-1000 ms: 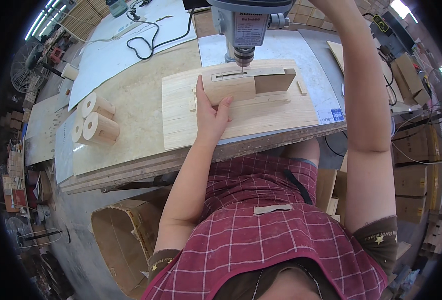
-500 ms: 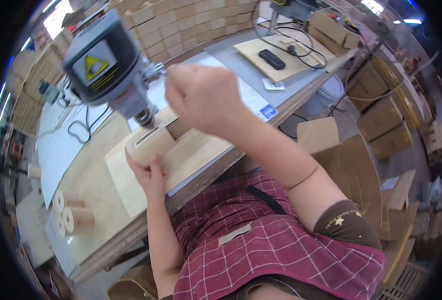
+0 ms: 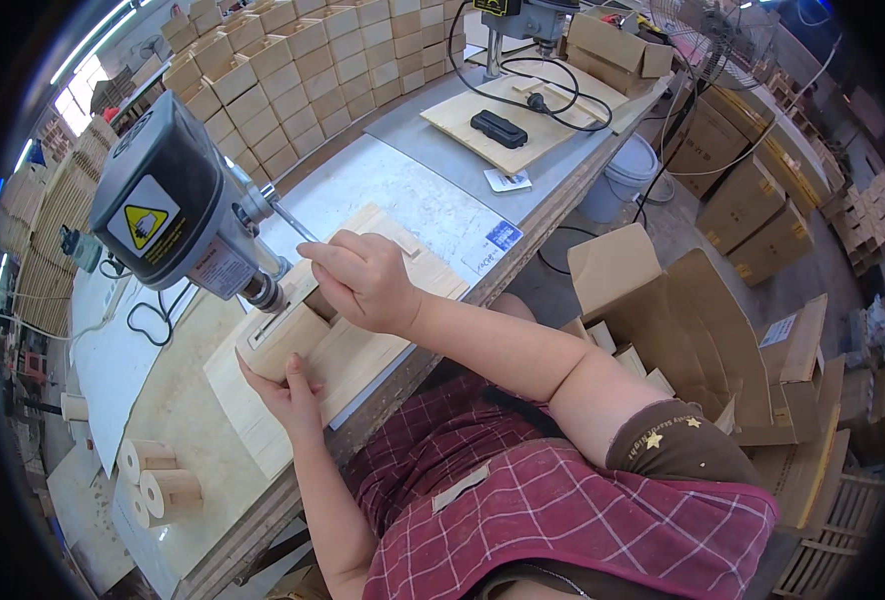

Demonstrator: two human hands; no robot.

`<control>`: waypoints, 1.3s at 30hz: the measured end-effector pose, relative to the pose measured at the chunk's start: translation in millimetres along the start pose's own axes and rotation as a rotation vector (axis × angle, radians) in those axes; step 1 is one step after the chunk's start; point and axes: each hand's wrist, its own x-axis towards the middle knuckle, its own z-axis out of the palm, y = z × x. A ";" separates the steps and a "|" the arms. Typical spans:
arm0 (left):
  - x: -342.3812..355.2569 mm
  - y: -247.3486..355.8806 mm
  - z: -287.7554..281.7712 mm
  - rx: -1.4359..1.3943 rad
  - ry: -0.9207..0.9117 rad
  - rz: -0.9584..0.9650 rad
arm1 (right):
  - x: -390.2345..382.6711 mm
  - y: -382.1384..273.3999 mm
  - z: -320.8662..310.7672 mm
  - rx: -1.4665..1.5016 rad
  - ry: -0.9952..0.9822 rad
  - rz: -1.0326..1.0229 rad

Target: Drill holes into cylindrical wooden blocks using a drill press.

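A dark grey bench drill press [image 3: 168, 185] stands at the left, its chuck [image 3: 266, 293] just over a pale wooden block [image 3: 288, 338]. The block has rounded ends and a long slot in its top. My left hand [image 3: 291, 400] grips it from the near side, thumb against its face, fingers around the left end. Closed on the end of the feed lever [image 3: 293, 222], my right hand [image 3: 368, 285] is right of the chuck and partly covers the wood behind it. Whether the bit is inside the slot cannot be made out. Under the block lies a flat wooden board [image 3: 368, 365].
Several short wooden cylinders with holes [image 3: 171, 493] stand at the table's left. Farther back are a second drill press [image 3: 528, 20], a black oblong object [image 3: 499, 128] on a board, and stacked wooden boxes [image 3: 298, 85]. An open carton [image 3: 698, 330] sits at the right.
My right hand has come down and toward me with the lever, which now shows clearly. My left hand still holds the block under the chuck. The whole view has shifted a little.
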 end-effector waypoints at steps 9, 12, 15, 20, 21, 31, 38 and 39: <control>2.4 -5.3 0.1 -0.039 0.029 -0.042 | 19.4 -9.0 -11.4 -0.038 -0.106 -0.046; 1.3 -5.1 -3.2 -0.023 0.031 -0.040 | 56.2 -15.0 -25.1 -0.047 -0.205 -0.013; 2.1 -2.5 -2.1 -0.020 0.000 -0.072 | 109.6 -17.2 -22.4 -0.246 -0.267 -0.029; 2.8 2.5 19.4 -0.024 -0.076 -0.036 | 174.4 -22.3 -17.0 -0.163 -0.468 -0.020; 3.0 3.1 24.5 -0.008 -0.091 -0.024 | 177.2 -23.3 -16.1 -0.143 -0.490 0.004; 2.4 3.8 29.6 0.004 -0.082 -0.015 | 126.5 -32.8 -27.8 -0.106 -0.373 0.129; 4.1 -0.9 32.8 -0.031 -0.076 0.001 | 68.9 -23.4 -22.9 0.006 -0.118 0.049; 4.2 -0.8 33.3 -0.033 -0.072 0.058 | 63.8 -23.7 -22.9 -0.018 -0.111 0.043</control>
